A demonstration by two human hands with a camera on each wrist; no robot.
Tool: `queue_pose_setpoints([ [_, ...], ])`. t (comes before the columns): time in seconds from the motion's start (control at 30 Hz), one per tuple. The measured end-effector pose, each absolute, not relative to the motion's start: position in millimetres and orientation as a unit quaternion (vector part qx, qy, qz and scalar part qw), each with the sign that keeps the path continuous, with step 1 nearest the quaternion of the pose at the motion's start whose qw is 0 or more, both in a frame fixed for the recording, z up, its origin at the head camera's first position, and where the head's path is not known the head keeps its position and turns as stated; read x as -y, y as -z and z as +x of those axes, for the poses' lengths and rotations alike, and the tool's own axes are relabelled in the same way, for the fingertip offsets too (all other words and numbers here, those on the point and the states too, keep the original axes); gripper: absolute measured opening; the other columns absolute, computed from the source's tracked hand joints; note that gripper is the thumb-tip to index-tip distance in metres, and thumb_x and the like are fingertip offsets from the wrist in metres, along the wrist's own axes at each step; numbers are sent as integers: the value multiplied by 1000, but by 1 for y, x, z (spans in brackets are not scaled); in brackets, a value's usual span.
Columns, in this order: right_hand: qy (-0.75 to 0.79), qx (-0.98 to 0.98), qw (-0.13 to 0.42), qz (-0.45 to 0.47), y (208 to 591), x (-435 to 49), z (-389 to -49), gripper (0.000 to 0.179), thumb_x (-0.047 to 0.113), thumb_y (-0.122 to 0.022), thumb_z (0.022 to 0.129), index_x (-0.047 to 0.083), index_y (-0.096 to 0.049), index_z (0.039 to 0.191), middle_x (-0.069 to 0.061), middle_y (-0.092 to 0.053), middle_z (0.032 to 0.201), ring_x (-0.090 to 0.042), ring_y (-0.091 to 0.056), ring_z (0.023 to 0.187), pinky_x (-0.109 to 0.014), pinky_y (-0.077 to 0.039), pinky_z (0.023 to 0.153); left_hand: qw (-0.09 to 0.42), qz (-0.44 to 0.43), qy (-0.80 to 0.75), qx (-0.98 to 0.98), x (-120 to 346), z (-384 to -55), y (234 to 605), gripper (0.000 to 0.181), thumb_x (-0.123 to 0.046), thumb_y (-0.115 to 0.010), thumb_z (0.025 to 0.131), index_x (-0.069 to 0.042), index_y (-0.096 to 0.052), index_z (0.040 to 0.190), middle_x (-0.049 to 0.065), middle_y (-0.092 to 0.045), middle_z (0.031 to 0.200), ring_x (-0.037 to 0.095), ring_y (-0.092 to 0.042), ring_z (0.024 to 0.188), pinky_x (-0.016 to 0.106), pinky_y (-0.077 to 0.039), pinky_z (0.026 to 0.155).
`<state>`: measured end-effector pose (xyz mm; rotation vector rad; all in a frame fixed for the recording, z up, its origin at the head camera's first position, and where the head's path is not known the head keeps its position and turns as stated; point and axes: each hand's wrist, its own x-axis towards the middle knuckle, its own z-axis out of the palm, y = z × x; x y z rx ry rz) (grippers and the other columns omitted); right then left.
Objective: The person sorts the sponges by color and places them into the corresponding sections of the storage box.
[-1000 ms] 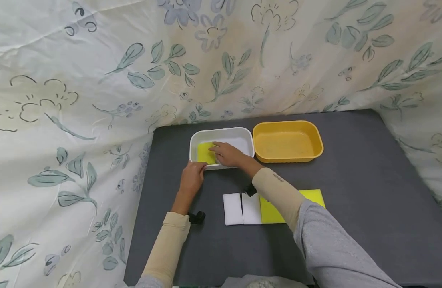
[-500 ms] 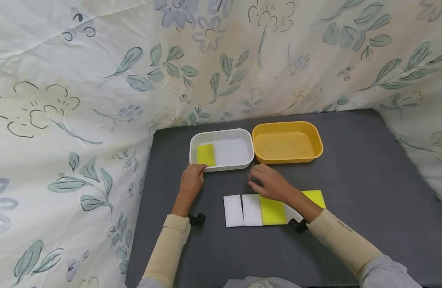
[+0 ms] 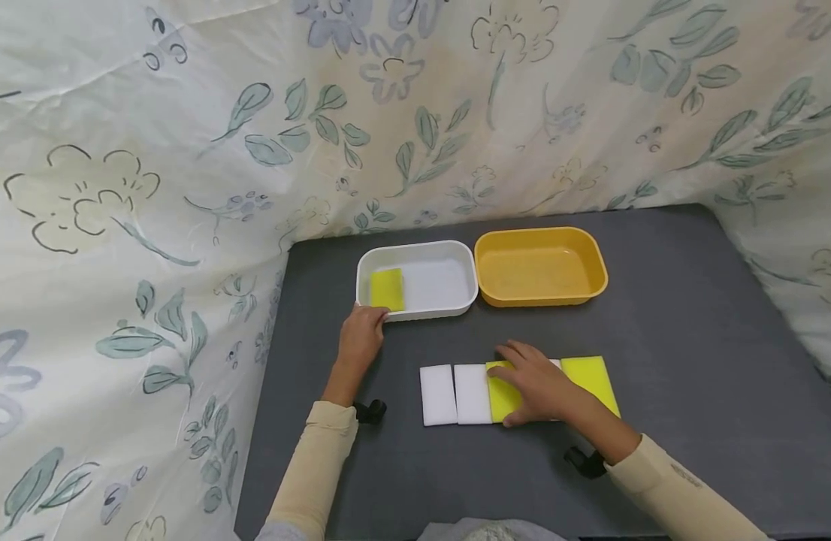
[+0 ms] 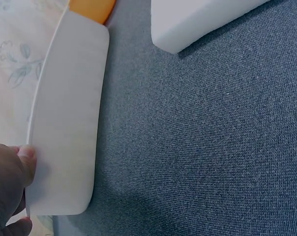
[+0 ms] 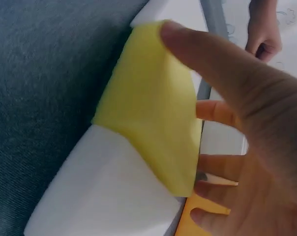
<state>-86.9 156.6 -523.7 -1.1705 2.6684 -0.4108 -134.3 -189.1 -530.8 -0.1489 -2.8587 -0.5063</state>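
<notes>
My left hand (image 3: 361,338) pinches the near left rim of the white plastic tray (image 3: 439,282) between thumb and fingers; in the left wrist view the thumb lies against the tray's outer wall. A yellow foam sponge (image 3: 387,290) lies in that tray's left end. My right hand (image 3: 542,385) is spread over a yellow sponge (image 5: 148,98) in the row on the table. In the right wrist view its thumb overlaps the sponge's near edge, and the fingers extend by the far edge; contact is hard to tell. A white sponge (image 5: 104,187) adjoins it, mostly hidden by the hand in the head view.
Two white sponges (image 3: 456,394) form the row's left end, and another yellow sponge (image 3: 590,376) lies at its right. Beside the white tray stands a yellow-orange tray (image 3: 540,270) with nothing in it. Dark cloth covers the table (image 3: 686,323); a floral curtain (image 3: 429,135) hangs behind.
My right hand has left the yellow sponge in the white tray and moved right and nearer, over the row's yellow sponge. My left hand stays on the tray rim.
</notes>
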Motion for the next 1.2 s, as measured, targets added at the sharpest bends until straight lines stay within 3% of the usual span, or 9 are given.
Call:
queue_pose_setpoints([
  [0.1,127,-904,126,-388,522,-159,-84,83,44,-93,64,14,-61,134,-24,-45,146,-49,-35,136,-64,-31,108,114,-52,175,976,189,-135,530,15,-9,-67,96,-4,-77,106,11,-75,99,30,-68,96,50,-41,107],
  [0.23,119,-899,124,-402,522,-159,-84,80,35,-92,67,12,-58,135,-21,-51,138,-43,-45,128,-59,-37,106,120,-51,177,976,189,-135,530,15,-9,-68,95,-4,-78,106,11,-75,99,30,-68,96,50,-41,106],
  [0.43,174,-872,115,-443,506,-159,-101,73,29,-91,69,6,-58,130,-12,-58,120,-28,-54,104,-46,-50,86,122,-46,180,975,188,-134,532,17,-10,-68,95,-4,-77,109,11,-75,102,29,-68,98,51,-39,108],
  [0.67,208,-870,169,-414,461,-151,-137,75,34,-87,75,11,-52,138,-8,-52,131,-23,-48,107,-41,-48,88,127,-51,178,974,189,-132,535,15,-10,-69,95,-4,-77,106,11,-75,99,29,-68,96,52,-39,107],
  [0.93,118,-871,266,-397,432,-139,-167,75,39,-86,77,13,-52,138,-5,-54,120,-23,-49,101,-38,-48,82,116,-52,183,975,188,-133,538,16,-10,-69,95,-5,-77,108,10,-75,100,29,-68,95,52,-39,108],
  [1.2,125,-887,189,-403,422,-117,-196,76,33,-89,76,11,-52,138,-13,-56,130,-29,-50,109,-43,-48,89,116,-47,174,977,190,-132,537,16,-12,-68,96,-6,-77,108,10,-75,101,28,-68,96,52,-41,106],
])
